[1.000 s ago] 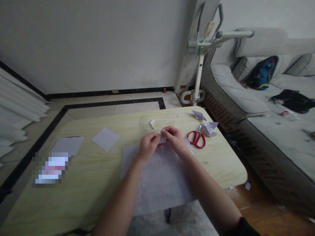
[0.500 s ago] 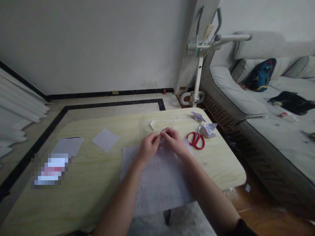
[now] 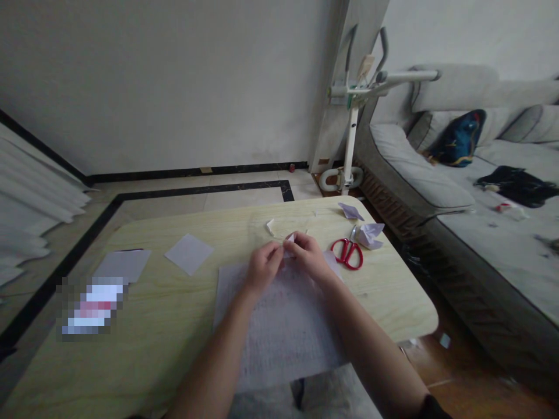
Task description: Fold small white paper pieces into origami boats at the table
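Note:
Between the fingertips of both hands is a small folded piece of paper, mostly covered by the fingers. My left hand pinches it from the left. My right hand grips it from the right, thumb and fingers pressed together. Beneath my wrists lies a large printed sheet, reaching over the table's near edge. Red-handled scissors rest right of my right hand, touching or very near a folded paper shape. Another folded paper piece sits farther back.
On the pale wooden table are a square of paper, a paper stack and a pixelated object at left. A curled paper scrap lies beyond my hands. A sofa and white exercise frame stand beyond.
The folded paper shows a little more above my fingers, and my right-hand fingers have shifted slightly around it. The whole view has moved slightly; the things on the table keep their places.

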The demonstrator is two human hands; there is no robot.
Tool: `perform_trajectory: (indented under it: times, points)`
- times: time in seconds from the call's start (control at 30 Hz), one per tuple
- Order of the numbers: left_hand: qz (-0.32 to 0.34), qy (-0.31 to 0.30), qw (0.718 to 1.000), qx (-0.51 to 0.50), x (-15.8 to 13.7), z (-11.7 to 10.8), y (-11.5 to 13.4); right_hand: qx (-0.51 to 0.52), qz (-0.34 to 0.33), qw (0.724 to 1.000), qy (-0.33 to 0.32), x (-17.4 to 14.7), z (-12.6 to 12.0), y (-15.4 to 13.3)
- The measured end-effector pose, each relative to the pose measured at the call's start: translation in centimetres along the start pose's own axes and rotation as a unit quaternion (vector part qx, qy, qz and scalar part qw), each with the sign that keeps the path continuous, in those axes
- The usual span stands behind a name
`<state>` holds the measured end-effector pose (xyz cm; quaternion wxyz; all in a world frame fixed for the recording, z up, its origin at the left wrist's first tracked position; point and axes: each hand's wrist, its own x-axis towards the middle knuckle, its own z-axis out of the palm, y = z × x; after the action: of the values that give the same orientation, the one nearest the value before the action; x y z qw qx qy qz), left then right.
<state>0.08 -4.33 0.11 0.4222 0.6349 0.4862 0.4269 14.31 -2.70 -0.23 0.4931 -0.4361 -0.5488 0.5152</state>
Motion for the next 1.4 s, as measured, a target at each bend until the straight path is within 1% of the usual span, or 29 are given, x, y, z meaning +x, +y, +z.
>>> perform_trajectory:
  times: [0.2,0.4,0.57,0.67,0.77,0.93,1.13,1.27,1.4]
  points:
    - [0.001,0.011,1.000,0.001,0.00,0.10,0.15,0.001,-0.007,1.000,0.012,-0.08,0.27,-0.08]
    - [0.011,0.020,1.000,-0.007,0.04,0.09,-0.15,-0.020,0.004,0.999,0.042,-0.08,0.40,-0.13]
    - [0.023,0.019,0.999,-0.010,0.10,0.15,-0.28,0.005,0.012,0.999,0.031,-0.08,0.34,0.10]
    - [0.004,0.012,1.000,-0.023,0.12,0.16,-0.15,0.000,0.015,0.999,0.039,-0.06,0.34,0.23]
    - [-0.029,0.002,0.998,-0.064,0.09,0.07,0.03,-0.013,0.018,0.999,0.044,-0.04,0.37,0.29]
    - [-0.047,0.002,0.992,-0.119,0.04,-0.15,0.23,-0.003,0.028,0.999,0.021,-0.06,0.33,0.25]
    - [-0.054,-0.008,0.995,-0.080,0.03,-0.12,0.49,0.010,0.026,0.999,0.023,-0.20,0.17,0.40]
    - [-0.059,-0.007,0.995,-0.077,0.07,-0.11,0.41,-0.003,0.024,0.999,0.032,-0.18,0.34,0.39]
    - [-0.050,-0.003,0.995,-0.090,0.07,-0.18,0.29,-0.019,0.020,0.999,0.042,-0.16,0.54,-0.06]
